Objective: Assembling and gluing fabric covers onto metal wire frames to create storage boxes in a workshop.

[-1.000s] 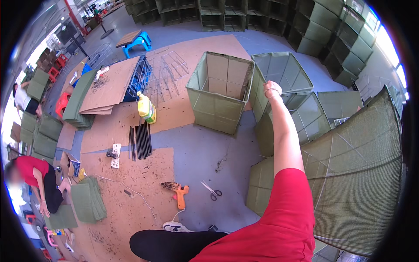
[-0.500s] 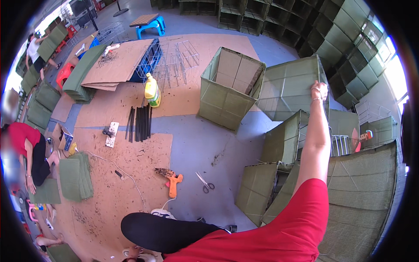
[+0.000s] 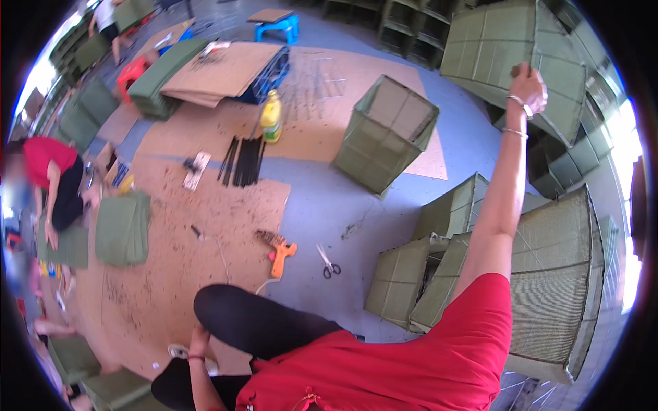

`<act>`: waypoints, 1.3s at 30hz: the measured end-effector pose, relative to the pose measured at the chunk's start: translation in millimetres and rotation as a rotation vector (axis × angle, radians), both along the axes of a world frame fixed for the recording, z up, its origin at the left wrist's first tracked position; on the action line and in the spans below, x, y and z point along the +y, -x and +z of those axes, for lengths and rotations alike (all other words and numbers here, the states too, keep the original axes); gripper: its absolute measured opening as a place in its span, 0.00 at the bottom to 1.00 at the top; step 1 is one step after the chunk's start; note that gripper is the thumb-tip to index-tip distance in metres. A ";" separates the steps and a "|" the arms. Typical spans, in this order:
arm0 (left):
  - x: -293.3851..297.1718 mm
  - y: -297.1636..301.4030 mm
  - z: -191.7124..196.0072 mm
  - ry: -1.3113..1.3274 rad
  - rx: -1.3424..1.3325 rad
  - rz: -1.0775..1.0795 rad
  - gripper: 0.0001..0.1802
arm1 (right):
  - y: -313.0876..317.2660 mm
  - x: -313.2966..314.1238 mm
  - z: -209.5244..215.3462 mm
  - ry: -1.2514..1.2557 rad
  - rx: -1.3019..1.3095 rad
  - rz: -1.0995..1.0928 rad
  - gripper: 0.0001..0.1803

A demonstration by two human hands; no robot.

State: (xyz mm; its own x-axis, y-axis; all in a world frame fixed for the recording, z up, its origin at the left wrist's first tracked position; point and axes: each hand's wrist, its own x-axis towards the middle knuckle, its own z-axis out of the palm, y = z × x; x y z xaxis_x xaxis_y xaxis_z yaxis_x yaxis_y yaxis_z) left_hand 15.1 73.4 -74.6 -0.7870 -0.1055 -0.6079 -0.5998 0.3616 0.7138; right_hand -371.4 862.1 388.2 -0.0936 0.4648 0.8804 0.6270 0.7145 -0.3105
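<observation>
Far out to the upper right, my right hand is closed on the edge of a green fabric box with a wire frame. The box is tilted in the air, in front of stacked green boxes. My left hand rests by my bent knee; its fingers are mostly hidden behind the leg. An open-topped green box stands alone on the floor ahead. In front of me lie an orange glue gun and a pair of scissors.
More green boxes crowd the floor under my right arm. Black rods and a yellow bottle are on cardboard. Green panels lie stacked at left, near a person in red. A blue stool stands far off.
My right hand has moved farther away and up, raising the green box it grips. The view has shifted, and my left hand now shows beside my knee.
</observation>
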 end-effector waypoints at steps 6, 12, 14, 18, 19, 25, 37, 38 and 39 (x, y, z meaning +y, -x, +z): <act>36.4 78.6 71.1 -0.241 0.162 0.180 0.22 | -38.2 -47.6 92.1 0.329 -0.025 1.094 0.21; 46.8 122.6 173.0 -0.631 0.600 0.447 0.35 | -28.7 -253.6 63.2 0.546 -0.095 1.571 0.18; 33.8 107.8 197.7 -0.765 0.766 0.688 0.38 | -53.5 -366.1 26.0 0.684 -0.230 1.756 0.17; -9.9 35.5 232.7 -0.633 0.876 1.011 0.42 | -50.3 -536.5 -75.1 0.499 -0.473 1.979 0.17; -23.4 9.6 228.7 -0.347 0.960 0.970 0.42 | -72.0 -573.8 -92.9 0.800 -0.523 2.087 0.19; -82.6 -102.0 234.4 0.004 1.115 1.367 0.35 | -92.2 -709.8 -235.8 1.522 -0.792 2.263 0.17; -50.0 -35.8 284.4 0.309 1.062 1.019 0.33 | -85.4 -740.1 -539.1 0.852 -1.367 2.062 0.37; -37.6 -40.8 295.5 0.424 0.943 1.048 0.32 | -121.2 -747.9 -529.3 0.862 -1.550 2.045 0.36; -35.1 -42.0 292.5 0.530 0.881 1.010 0.32 | -161.0 -757.4 -507.9 0.863 -1.711 2.016 0.35</act>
State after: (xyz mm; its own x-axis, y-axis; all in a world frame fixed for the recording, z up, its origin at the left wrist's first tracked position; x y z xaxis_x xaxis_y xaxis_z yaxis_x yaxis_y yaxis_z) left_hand 57.2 38.3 217.9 -0.3327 -0.8892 0.3140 -0.1978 0.3914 0.8987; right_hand -210.4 104.7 -119.6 -0.4510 -0.8167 -0.3599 -0.1861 0.4805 -0.8570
